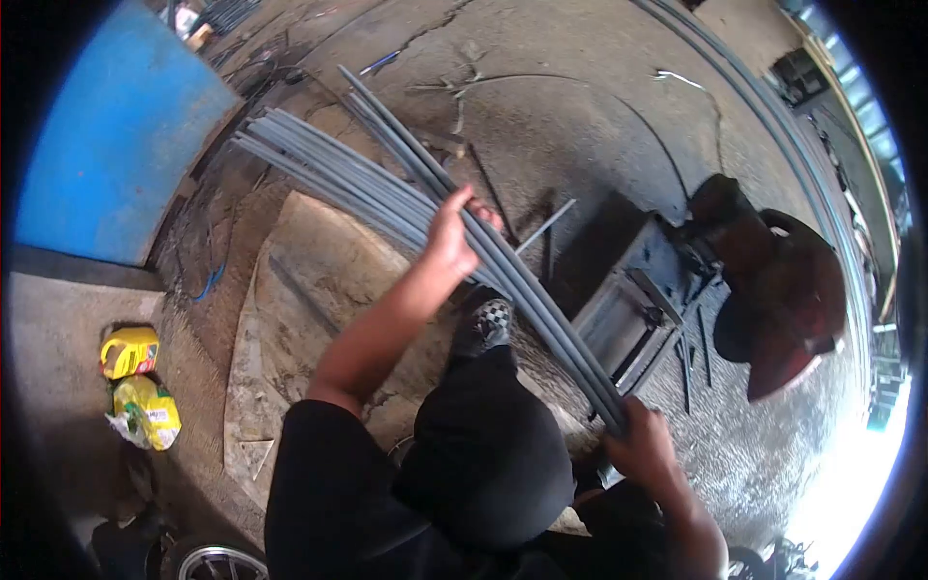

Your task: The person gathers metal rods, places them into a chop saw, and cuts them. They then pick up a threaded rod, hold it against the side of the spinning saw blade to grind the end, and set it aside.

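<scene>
A bundle of long grey metal rods slants across the middle of the head view. My left hand wraps round the bundle partway along, its thumb over the top. At the near lower end, my right hand grips the same bundle, covering the rod ends. Behind my left hand lies a larger pile of similar rods, whose lower part passes under the held bundle. My shoe shows just below these rods.
A grey metal frame with a machine stands right of the bundle, beside a dark red, rounded housing. A stained sheet covers floor on the left. Beyond are a blue panel, a yellow jug and a yellow bag.
</scene>
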Demonstrator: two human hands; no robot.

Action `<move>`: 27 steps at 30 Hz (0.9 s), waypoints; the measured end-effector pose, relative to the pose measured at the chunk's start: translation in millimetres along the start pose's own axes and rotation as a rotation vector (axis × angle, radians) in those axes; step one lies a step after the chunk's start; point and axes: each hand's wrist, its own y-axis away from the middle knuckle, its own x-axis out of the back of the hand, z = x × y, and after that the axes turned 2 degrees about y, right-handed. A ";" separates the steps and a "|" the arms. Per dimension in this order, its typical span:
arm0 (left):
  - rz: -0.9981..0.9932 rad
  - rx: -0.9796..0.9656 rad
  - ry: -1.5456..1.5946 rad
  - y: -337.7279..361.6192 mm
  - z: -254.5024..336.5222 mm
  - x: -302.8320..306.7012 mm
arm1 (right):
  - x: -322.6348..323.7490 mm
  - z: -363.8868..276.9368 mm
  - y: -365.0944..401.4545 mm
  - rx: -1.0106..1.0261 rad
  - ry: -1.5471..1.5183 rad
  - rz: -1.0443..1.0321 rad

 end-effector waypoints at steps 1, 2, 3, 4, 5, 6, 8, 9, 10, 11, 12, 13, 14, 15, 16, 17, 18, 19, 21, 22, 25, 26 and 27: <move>0.084 -0.056 -0.048 -17.0 29.3 17.2 | -15.7 -12.2 -33.7 0.057 0.031 0.015; 0.166 -0.110 -0.098 -35.3 58.9 32.0 | -28.7 -23.6 -69.5 0.114 0.025 0.005; 0.242 -0.135 -0.100 -53.2 87.3 46.6 | -40.7 -36.5 -103.0 0.165 0.017 -0.005; 0.320 -0.162 -0.099 -70.9 112.9 62.3 | -50.7 -54.2 -134.3 0.176 0.048 0.005; 0.341 -0.176 -0.102 -88.9 135.1 80.4 | -59.9 -71.2 -164.3 0.191 0.080 0.015; 0.339 -0.257 -0.133 -106.9 157.6 99.2 | -71.6 -82.6 -193.3 0.228 0.075 0.008; 0.356 -0.354 -0.165 -135.7 204.7 125.2 | -83.4 -113.3 -240.5 0.283 0.067 -0.018; 0.450 -0.381 -0.145 -147.9 223.0 135.5 | -88.1 -129.9 -258.4 0.292 0.099 -0.047; 0.542 -0.400 -0.126 -159.0 238.3 147.2 | -93.5 -144.4 -274.1 0.294 0.130 -0.074; 0.528 -0.386 -0.227 -163.8 253.5 156.1 | -99.2 -154.8 -285.8 0.278 0.128 -0.092; 0.510 -0.367 -0.317 -162.7 263.9 161.4 | -103.6 -163.0 -295.4 0.294 0.144 -0.095; 0.419 -0.464 -0.412 -164.0 268.0 165.4 | -107.7 -172.0 -304.7 0.311 0.161 -0.096; 0.522 -0.634 -0.669 -154.0 259.4 151.3 | -111.4 -180.9 -314.2 0.296 0.167 -0.125; 0.601 -0.787 -0.935 -144.6 241.6 140.8 | -116.0 -186.1 -323.1 0.265 0.169 -0.151; 0.568 -0.930 -1.282 -147.0 232.7 149.6 | -122.9 -187.6 -332.2 0.266 0.173 -0.152; 0.497 -1.075 -1.621 -150.5 220.4 158.2 | -131.4 -184.3 -342.8 0.265 0.182 -0.152; 0.339 -1.086 -1.816 -137.6 198.9 146.0 | -146.1 -175.6 -356.9 0.268 0.175 -0.141; 0.162 -1.103 -2.002 -120.9 180.4 132.4 | -158.7 -165.5 -367.6 0.276 0.165 -0.129; -0.089 -1.036 -2.230 -110.2 150.7 132.3 | -167.1 -157.9 -374.3 0.283 0.159 -0.105; -0.314 -0.986 -2.459 -106.6 140.7 133.8 | -168.2 -152.0 -375.1 0.341 0.155 -0.086; -0.571 -0.667 -2.641 -105.9 116.5 153.6 | -120.7 -138.5 -352.1 0.625 -0.133 0.311; -0.567 -0.658 -2.638 -106.5 111.7 161.7 | -105.6 -121.0 -365.0 0.610 -0.145 0.284; -0.598 -0.596 -2.634 -105.2 109.0 171.1 | -87.7 -106.4 -374.0 0.344 -0.002 0.139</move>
